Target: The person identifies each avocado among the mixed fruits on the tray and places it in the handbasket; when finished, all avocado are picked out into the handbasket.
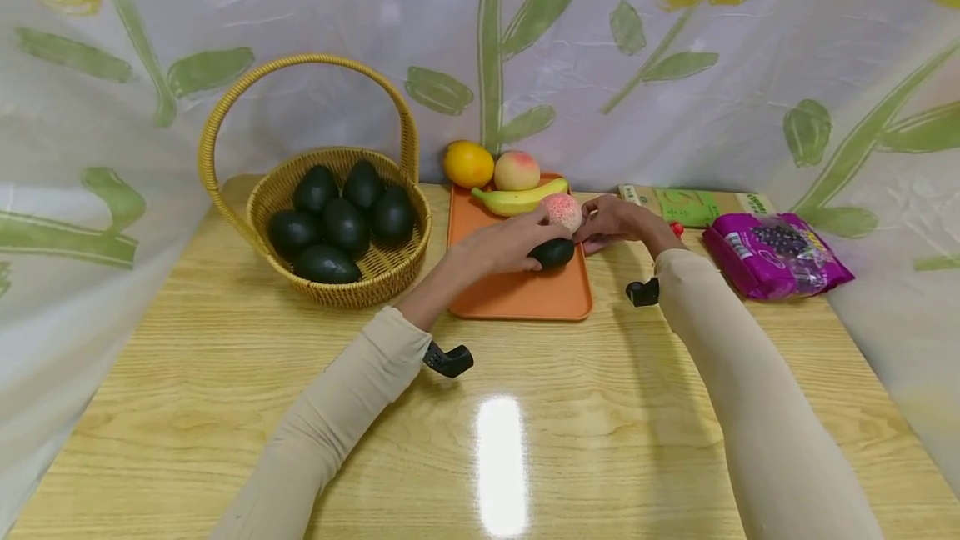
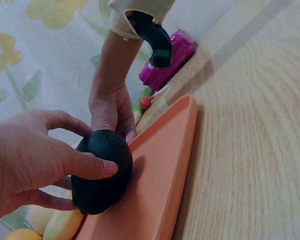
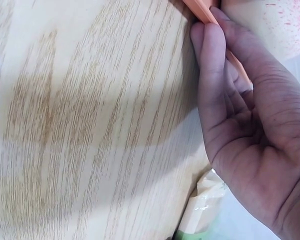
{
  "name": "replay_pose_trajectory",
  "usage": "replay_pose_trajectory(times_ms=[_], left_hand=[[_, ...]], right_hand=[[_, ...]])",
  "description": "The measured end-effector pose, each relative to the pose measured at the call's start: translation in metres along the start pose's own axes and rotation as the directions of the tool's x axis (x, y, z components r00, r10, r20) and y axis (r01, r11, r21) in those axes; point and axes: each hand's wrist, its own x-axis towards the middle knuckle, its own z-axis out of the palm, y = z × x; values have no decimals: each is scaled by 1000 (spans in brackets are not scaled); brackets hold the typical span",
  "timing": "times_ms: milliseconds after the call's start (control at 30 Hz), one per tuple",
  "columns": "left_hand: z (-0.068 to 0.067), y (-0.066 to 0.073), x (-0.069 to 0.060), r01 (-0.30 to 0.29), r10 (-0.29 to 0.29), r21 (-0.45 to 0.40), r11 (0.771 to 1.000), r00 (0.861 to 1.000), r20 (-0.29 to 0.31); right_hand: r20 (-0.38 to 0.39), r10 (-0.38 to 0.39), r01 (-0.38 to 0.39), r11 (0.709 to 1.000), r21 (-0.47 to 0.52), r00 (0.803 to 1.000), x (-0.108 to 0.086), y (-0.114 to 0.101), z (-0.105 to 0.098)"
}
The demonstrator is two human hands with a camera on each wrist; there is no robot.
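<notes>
In the head view, my left hand [image 1: 506, 244] grips a dark avocado [image 1: 553, 253] over the right part of an orange tray [image 1: 517, 300]. The left wrist view shows thumb and fingers around this avocado [image 2: 102, 155]; whether it touches the tray there I cannot tell. My right hand [image 1: 613, 219] is at the tray's right side. Close up in the right wrist view, its thumb and fingers pinch the tray's rim [image 3: 202, 9]. Beside the hands lies a speckled pink peach [image 1: 562, 212]. Farther back on the tray are a banana [image 1: 521, 199], another peach [image 1: 517, 170] and an orange [image 1: 468, 164].
A wicker basket [image 1: 360, 296] with a tall handle stands left of the tray, holding several avocados [image 1: 347, 227]. To the right lie a purple grape-printed bag [image 1: 772, 261], a brown and green package [image 1: 693, 206] and a small red lollipop [image 1: 677, 228]. A flowered curtain [image 1: 315, 15] hangs behind.
</notes>
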Motion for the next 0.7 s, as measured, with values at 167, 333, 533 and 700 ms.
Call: replay_pose_trajectory(times_ms=[167, 333, 533, 700], left_hand=[[-2, -2, -1, 0, -1, -37, 999, 1000, -14], [-8, -2, -7, 21, -28, -91, 996, 997, -75], [-27, 3, -19, 60, -69, -90, 994, 993, -96], [-48, 7, -35, 78, -87, -68, 995, 986, -142]], right_hand=[[-5, -5, 5, 999, -48, 1000, -1, 1, 0], [-18, 5, -6, 999, -48, 1000, -2, 2, -2], [-2, 10, -10, 998, -60, 1000, -5, -2, 1], [-19, 21, -22, 998, -65, 1000, -10, -9, 4]])
